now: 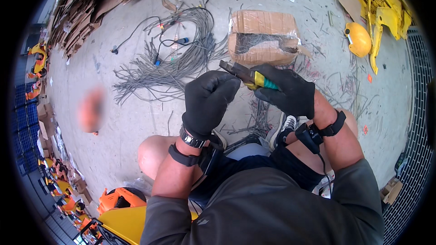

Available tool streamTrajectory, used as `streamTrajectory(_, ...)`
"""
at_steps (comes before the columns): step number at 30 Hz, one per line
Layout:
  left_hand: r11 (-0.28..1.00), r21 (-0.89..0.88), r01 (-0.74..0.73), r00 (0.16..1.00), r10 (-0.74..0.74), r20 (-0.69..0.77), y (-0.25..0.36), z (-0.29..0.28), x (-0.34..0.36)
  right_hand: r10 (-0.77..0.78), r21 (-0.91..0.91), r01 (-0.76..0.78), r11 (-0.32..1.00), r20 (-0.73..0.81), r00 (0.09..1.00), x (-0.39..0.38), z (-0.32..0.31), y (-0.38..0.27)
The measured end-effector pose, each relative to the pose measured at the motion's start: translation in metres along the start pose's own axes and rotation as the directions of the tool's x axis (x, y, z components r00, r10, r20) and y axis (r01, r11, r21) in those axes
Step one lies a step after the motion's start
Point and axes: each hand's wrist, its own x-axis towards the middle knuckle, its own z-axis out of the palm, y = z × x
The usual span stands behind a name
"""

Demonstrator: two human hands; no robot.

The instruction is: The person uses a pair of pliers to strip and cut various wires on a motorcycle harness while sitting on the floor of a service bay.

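In my right hand (290,91), gloved in black, is a pair of pliers (243,73) with dark metal jaws and green-and-yellow grips. Its jaws point left, over the fingertips of my left hand (208,102). That hand, also in a black glove, is closed in a pinch right beside the jaws; whatever lies between its fingers is too small to make out. Beyond my left hand a large loose bundle of grey cables (200,59) lies on the floor. A torn cardboard box (263,20) with thin wire-like pieces inside stands just beyond the pliers.
Cut wire scraps (261,118) litter the floor between my feet and on the right. A yellow hard hat (359,39) lies near yellow plastic parts (386,16) at far right. Flattened cardboard (86,4) is piled far left. An orange-and-yellow object (120,208) is beside me on the left.
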Motion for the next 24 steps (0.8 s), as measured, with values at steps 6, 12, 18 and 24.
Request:
streamTrajectory(6,0.991,-0.093,0.101,0.995,-0.098,0.034,-0.004,-0.001,-0.001,-0.007,-0.003,0.007,1.0,-0.007,1.0,-0.001,-0.002,-0.002)
streamTrajectory(12,0.997,-0.076,0.019,0.999,-0.016,0.038,-0.008,0.001,0.0,-0.05,-0.017,0.049,0.999,-0.031,0.998,-0.002,-0.001,0.003)
streamTrajectory(18,0.993,-0.018,0.113,0.993,-0.113,-0.033,0.002,0.008,-0.005,0.053,-0.021,-0.054,0.998,-0.046,0.998,0.002,0.001,0.0)
streamTrajectory(24,0.998,0.009,0.063,0.996,-0.063,-0.057,0.001,0.009,-0.01,-0.022,-0.067,0.014,0.998,-0.121,0.992,0.005,0.004,0.001)
